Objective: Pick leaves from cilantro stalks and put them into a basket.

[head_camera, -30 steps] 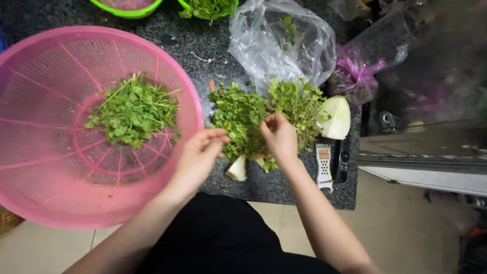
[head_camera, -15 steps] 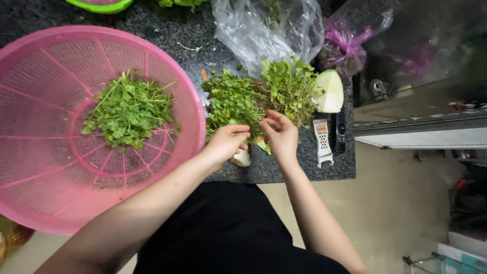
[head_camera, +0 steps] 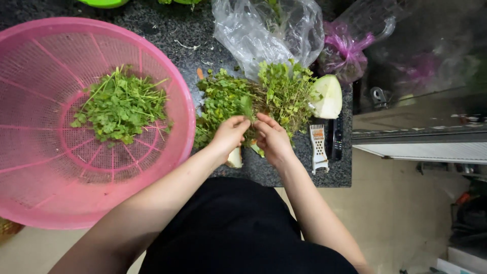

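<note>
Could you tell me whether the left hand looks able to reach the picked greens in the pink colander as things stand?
Probably yes: the left hand pinches the herb bunch right beside the pink colander, whose open top leaves the picked greens uncovered.

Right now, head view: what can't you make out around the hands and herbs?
- Fingertips of left hand and right hand: buried in the herb bunch, grip unclear.
- Pale chunk: half hidden under the left hand.
- Green bowl: cut off by the top edge.
- Clear bag contents: blurred by plastic.
</note>
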